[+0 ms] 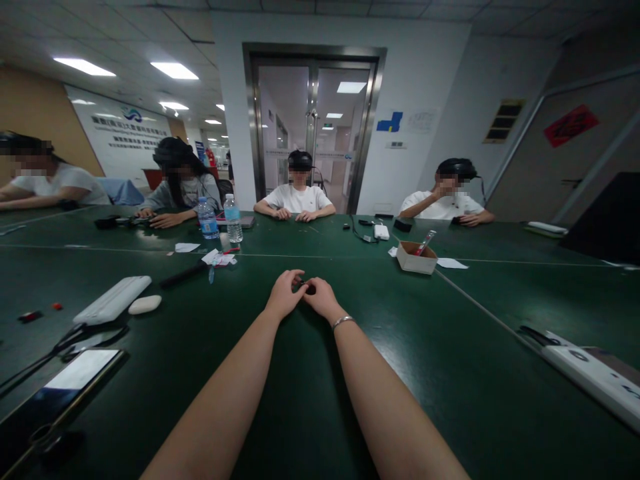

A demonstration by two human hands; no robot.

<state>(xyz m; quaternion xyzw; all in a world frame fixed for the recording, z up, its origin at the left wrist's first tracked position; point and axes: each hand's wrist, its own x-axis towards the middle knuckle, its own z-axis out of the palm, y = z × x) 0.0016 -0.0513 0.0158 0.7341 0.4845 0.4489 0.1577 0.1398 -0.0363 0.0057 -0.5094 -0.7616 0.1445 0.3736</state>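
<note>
Two hands are meeting over the middle of the green bench, pinching one small dark object between their fingertips; it is too small to tell what it is. The left hand is curling its fingers in toward that object, and the right hand is closing on it from the other side, a thin metal bracelet sitting on its wrist. Both forearms are stretching forward across the bench. Off to the left, a white oblong case is lying beside a small white oval piece, with a phone nearer the edge and black cables running just beside it. Farther out, two water bottles are standing upright near scraps of paper. To the right, an open cardboard box is holding a red-tipped tool, and a white power strip is lying at the far right edge. Four other people are sitting along the far side, resting their arms on the bench, with a glass double door behind them.
</note>
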